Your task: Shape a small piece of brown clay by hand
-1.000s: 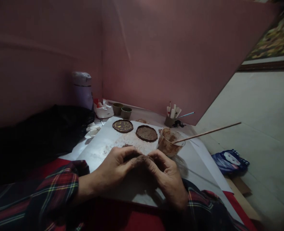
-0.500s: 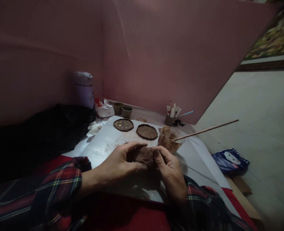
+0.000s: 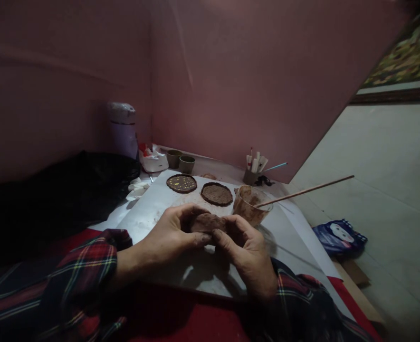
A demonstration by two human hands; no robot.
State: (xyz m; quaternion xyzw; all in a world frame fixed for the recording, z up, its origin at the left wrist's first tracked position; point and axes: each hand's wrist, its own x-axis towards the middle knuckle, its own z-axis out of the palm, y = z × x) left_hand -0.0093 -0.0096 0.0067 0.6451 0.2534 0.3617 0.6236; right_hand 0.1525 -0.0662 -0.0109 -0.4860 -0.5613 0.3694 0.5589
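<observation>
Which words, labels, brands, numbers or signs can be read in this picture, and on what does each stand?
No text can be read.
White packet: dark mark, too small to read.
Purple bottle: any print too blurred.
Blue bag: printed pale figure, no readable words.

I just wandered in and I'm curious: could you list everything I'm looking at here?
clay lump: 1, brown, held front centre
plain rimmed disc: 1, brown, mid-table
speckled rimmed disc: 1, brown and yellow, left of it
smeared clear cup: 1, brown-stained, right
stick: 1, brown, in that cup
small cups: 2, grey-green, far edge
pen holder: 1, grey, far edge
packet: 1, white and red, far left
flask: 1, purple, behind packet
plastic sheeting: black, left
pouch: 1, blue, right
framed picture: 1, multicoloured, upper right
left hand: 1, brown-smudged, on lump
right hand: 1, brown-smudged, on lump
sleeves: 2, red-and-dark plaid, bottom
</observation>
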